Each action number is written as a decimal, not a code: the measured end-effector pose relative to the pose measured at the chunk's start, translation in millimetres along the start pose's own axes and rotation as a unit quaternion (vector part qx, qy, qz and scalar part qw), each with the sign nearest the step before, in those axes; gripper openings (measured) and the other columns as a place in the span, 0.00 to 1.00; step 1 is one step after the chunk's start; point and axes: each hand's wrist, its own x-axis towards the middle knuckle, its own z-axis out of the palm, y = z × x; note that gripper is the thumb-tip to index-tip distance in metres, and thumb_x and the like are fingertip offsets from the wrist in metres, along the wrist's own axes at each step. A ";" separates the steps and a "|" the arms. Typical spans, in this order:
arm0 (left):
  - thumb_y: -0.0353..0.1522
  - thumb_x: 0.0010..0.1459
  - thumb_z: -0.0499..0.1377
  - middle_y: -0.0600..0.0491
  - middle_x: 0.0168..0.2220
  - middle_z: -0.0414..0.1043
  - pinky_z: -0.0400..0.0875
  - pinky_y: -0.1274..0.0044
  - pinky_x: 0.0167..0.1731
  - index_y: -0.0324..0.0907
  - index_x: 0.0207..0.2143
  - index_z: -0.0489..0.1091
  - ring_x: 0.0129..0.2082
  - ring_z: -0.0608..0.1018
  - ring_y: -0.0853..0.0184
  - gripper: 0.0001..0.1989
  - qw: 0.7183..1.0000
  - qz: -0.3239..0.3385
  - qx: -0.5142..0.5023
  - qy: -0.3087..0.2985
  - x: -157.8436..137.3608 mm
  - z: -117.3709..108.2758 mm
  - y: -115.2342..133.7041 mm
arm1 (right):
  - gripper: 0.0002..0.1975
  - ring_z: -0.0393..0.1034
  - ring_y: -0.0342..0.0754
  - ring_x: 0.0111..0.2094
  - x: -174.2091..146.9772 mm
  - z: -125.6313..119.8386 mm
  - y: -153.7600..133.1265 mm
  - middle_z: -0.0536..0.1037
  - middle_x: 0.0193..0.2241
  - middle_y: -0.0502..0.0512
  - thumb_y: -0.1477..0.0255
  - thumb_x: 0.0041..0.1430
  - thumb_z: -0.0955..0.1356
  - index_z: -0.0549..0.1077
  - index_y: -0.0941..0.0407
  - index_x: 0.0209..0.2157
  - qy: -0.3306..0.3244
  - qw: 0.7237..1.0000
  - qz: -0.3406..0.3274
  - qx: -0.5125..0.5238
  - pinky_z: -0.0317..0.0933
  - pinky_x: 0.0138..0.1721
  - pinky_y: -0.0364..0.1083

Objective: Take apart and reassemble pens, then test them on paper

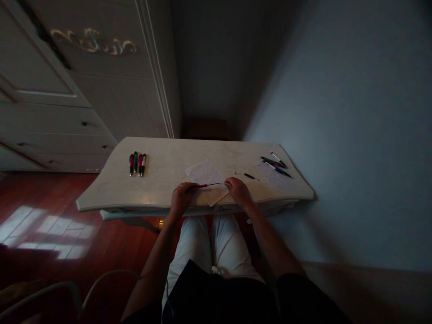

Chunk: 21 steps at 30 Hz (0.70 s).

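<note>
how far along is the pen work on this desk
Looks done: four pens lie lined up at the desk's left end. In hand: the left hand grips a thin red-tipped pen part over the paper, with the right hand at its other end. Probably left: a small black piece and loose pens by the right edge.

Writing on paper sheet [206, 173] too small to read. Left hand [181, 198] fingers hide one end of thin pen refill [209, 184]. Pens at right [276, 164] overlap, count unclear. Chair [43, 294] cut off at bottom-left edge.
</note>
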 end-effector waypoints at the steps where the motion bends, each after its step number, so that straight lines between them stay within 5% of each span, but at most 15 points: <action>1: 0.32 0.56 0.60 0.50 0.34 0.81 0.74 0.71 0.40 0.44 0.35 0.78 0.36 0.80 0.61 0.07 1.000 0.002 0.001 0.002 0.1 0.3 -0.1 | 0.05 0.72 0.51 0.38 -0.3 -0.1 0.3 0.79 0.35 0.57 0.75 0.63 0.66 0.74 0.55 0.35 0.002 1.000 0.001 0.002 0.62 0.43 0.48; 21: 0.31 0.56 0.60 0.50 0.35 0.81 0.74 0.71 0.40 0.45 0.35 0.79 0.37 0.80 0.61 0.08 1.000 0.014 0.001 -0.014 1.4 -1.4 0.8 | 0.06 0.72 0.52 0.39 3.7 -3.9 -10.7 0.79 0.35 0.58 0.74 0.64 0.66 0.75 0.54 0.35 -0.007 1.000 -0.022 0.008 0.63 0.45 0.50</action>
